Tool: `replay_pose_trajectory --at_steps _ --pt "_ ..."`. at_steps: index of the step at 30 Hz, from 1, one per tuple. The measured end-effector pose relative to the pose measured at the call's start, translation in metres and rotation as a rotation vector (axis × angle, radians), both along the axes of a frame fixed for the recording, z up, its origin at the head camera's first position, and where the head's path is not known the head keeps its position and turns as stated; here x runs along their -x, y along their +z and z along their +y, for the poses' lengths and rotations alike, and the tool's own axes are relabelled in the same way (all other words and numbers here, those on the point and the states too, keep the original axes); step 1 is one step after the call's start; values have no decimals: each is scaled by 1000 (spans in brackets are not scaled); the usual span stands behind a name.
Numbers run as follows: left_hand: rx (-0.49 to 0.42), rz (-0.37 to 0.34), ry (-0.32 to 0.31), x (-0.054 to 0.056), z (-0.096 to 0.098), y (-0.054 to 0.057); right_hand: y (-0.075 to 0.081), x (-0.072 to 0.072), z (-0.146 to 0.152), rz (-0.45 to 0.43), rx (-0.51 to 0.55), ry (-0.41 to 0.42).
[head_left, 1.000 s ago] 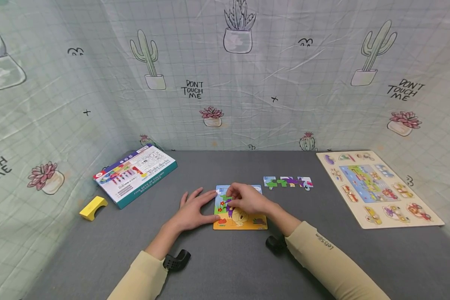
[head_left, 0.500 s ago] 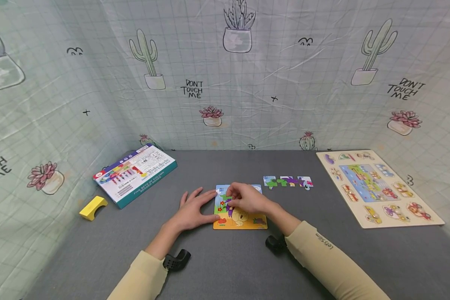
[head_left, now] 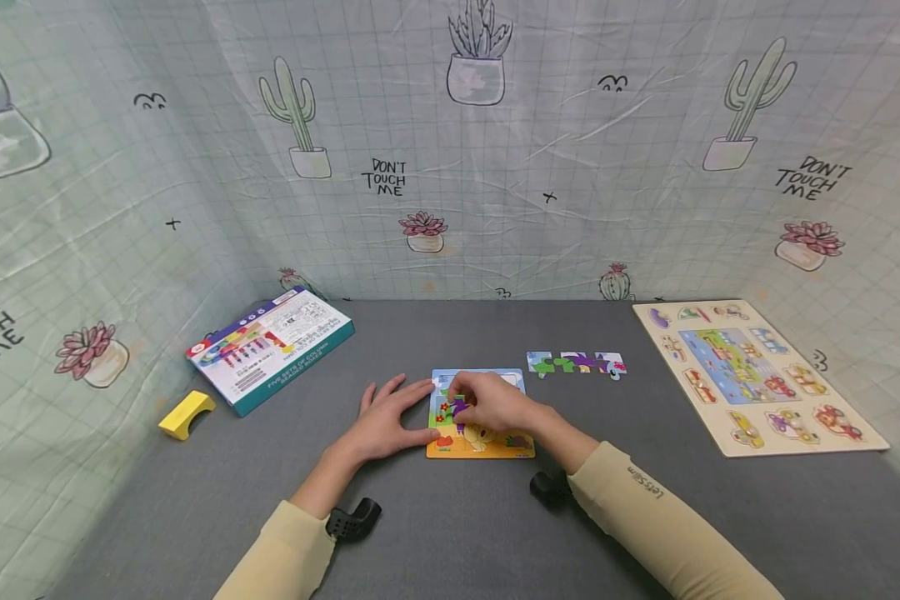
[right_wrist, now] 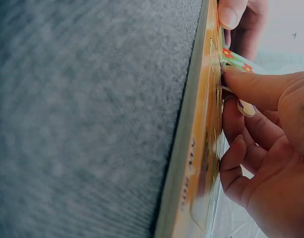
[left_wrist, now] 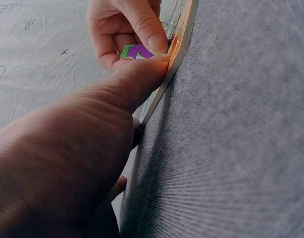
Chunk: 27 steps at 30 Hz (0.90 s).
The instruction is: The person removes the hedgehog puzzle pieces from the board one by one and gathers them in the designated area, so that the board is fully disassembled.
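Observation:
In the head view, a small jigsaw board (head_left: pixel 521 429) with a blue top and orange bottom lies flat on the grey table. My left hand (head_left: pixel 381 427) rests along its left edge, fingers spread and mostly straight, thumb on the lower left corner. Over the board's left half, my right hand (head_left: pixel 498 402) pinches a puzzle piece between thumb and fingers. That puzzle piece (left_wrist: pixel 138 51) shows purple and green in the left wrist view, standing tilted up from the board. Red flowers mark the puzzle piece (right_wrist: pixel 236 59) in the right wrist view. The right hand hides much of the board's middle.
Several loose jigsaw pieces (head_left: pixel 577 363) lie in a row behind and right of the board. A wooden peg puzzle (head_left: pixel 708 417) lies at the right. At the left are a flat toy box (head_left: pixel 292 354) and a yellow arch block (head_left: pixel 186 415). Patterned cloth (head_left: pixel 450 167) walls the table.
My right hand has shifted slightly left, its thumb lower over the board. The left hand, the board and the loose pieces stay where they were.

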<state>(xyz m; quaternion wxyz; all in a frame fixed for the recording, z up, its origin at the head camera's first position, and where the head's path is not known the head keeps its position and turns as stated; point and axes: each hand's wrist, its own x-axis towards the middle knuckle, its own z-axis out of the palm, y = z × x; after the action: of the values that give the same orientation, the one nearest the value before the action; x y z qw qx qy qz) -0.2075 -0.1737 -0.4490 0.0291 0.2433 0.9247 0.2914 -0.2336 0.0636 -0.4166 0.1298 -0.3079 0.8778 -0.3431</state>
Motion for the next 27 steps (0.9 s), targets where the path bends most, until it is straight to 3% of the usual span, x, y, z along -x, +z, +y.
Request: replay_pose_trajectory --at_steps 12,27 --pt "-7 -7 -8 0 -1 1 1 2 -3 41 -76 14" --pt "-11 -14 -12 0 -1 2 5 3 -4 -7 -100 24"
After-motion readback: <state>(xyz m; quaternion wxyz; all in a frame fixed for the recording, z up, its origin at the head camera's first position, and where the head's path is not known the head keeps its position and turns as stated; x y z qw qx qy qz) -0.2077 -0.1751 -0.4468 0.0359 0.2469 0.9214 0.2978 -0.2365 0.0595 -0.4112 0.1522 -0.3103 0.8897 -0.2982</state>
